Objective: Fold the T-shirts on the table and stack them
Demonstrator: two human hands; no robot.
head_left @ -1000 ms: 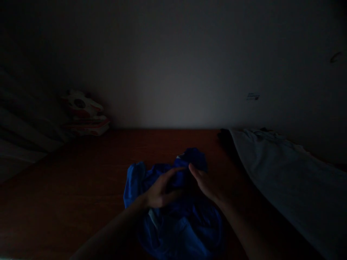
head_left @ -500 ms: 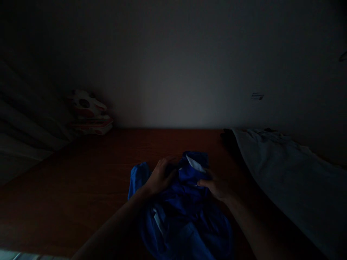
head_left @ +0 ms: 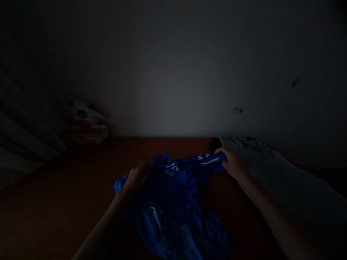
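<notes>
Right hand [head_left: 229, 163] is stretching farther rightward than before, clamping one end of a blue garment [head_left: 177, 198]; left hand [head_left: 136, 177] is lying at its left, grip impossible to tell.

The crumpled, shiny blue garment with white print [head_left: 176, 191] runs off the bottom edge, and its chest lettering is too small and dim to read. Shadow hides the fingertips of the left hand [head_left: 135, 177], so its grip is unclear; blue fabric covers part of the right hand's fingers [head_left: 221, 150]. Both forearms are cut off below. The long grey cloth [head_left: 271, 180] leaves the frame at right, hiding most of a black fabric piece [head_left: 215, 143]. The small printed wall label [head_left: 238, 109] is illegible.
</notes>
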